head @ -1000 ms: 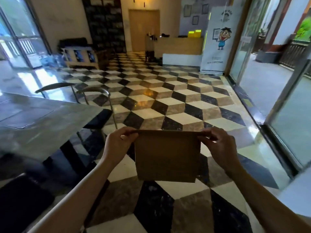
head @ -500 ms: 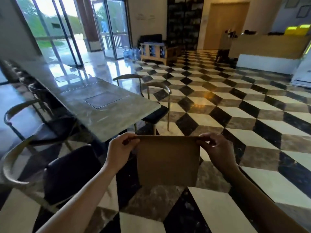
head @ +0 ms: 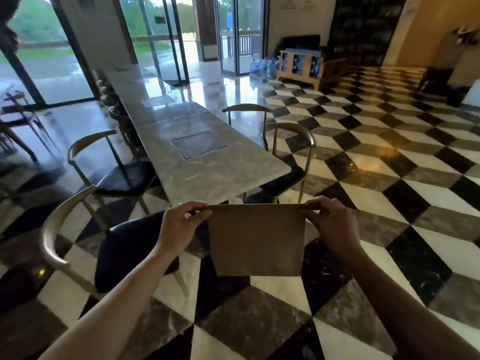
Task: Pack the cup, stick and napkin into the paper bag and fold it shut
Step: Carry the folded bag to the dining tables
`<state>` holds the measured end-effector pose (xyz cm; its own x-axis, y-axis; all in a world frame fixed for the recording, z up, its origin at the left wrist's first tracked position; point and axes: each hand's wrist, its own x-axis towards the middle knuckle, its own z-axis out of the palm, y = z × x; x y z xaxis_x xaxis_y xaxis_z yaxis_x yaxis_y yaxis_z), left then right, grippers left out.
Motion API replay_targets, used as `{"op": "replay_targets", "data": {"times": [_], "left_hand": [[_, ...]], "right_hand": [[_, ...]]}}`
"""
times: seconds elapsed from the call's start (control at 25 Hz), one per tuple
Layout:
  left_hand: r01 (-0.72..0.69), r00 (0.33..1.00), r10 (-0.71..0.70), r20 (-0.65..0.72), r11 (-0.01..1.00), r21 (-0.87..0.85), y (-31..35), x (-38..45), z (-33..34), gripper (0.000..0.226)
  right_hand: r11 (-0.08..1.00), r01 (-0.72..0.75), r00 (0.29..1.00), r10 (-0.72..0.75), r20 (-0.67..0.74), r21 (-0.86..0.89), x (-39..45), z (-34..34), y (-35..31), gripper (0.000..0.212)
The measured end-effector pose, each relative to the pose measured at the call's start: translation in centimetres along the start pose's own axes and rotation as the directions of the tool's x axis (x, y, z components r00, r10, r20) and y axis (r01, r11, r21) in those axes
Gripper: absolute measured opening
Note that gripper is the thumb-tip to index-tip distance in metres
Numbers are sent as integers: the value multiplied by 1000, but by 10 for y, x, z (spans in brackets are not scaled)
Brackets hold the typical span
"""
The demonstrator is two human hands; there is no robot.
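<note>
Paper bag (head: 255, 240), flat, held at lower centre of frame.
Left hand (head: 181, 226) and right hand (head: 331, 224) pinch its top corners; cup, stick, napkin unseen. Advice: set down on table (head: 207, 167), open mouth squarely.

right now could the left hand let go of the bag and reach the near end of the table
Probably yes: the left hand pinches the bag just short of the table end, with nothing between them; the right hand holds the other corner.
</note>
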<state>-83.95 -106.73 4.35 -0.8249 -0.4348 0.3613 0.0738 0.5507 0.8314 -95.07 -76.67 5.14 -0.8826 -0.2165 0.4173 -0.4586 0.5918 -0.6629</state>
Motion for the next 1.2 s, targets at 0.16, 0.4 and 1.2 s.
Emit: {"op": "replay_targets", "data": {"times": [0.16, 0.4, 1.2], "left_hand": [[52, 999, -52, -12, 998, -22, -35, 47, 8, 16], [34, 998, -34, -47, 999, 4, -92, 132, 6, 23], [147, 951, -93, -296, 975, 168, -248, 417, 40, 25]], "right_hand": [[999, -27, 999, 24, 46, 45, 56, 45, 18, 11], [995, -6, 995, -3, 95, 99, 151, 125, 27, 23], [966, 135, 949, -190, 252, 220, 479, 361, 67, 23]]}}
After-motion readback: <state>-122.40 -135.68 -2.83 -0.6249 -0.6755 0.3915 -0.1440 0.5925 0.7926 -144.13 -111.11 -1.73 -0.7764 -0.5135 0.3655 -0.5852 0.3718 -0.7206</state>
